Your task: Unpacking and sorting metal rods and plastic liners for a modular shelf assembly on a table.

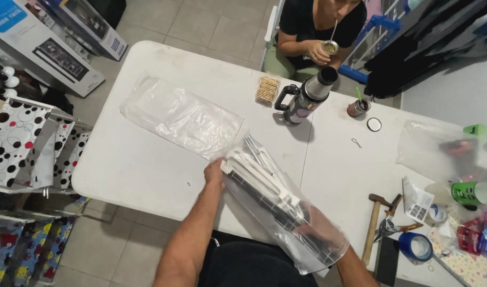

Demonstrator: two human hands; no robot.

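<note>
At a white counter (147,165), a person's left hand (215,174) presses curled fingers on the open end of a clear plastic bag (286,212) holding white and dark parts (264,186). The right hand (320,231) is inside the bag, its grasp blurred by the film. An empty plastic sheet (179,114), a thermos (306,95) and a hammer (372,223) lie nearby; another person sits across the tiled room.

Domestic room used as an informal work area: a white folding surface (147,165) on tiled floor (211,24) carried a thermos (306,96), crackers (267,89), a hammer (372,226) and tape (415,246); boxed goods (36,45) stood alongside.
</note>
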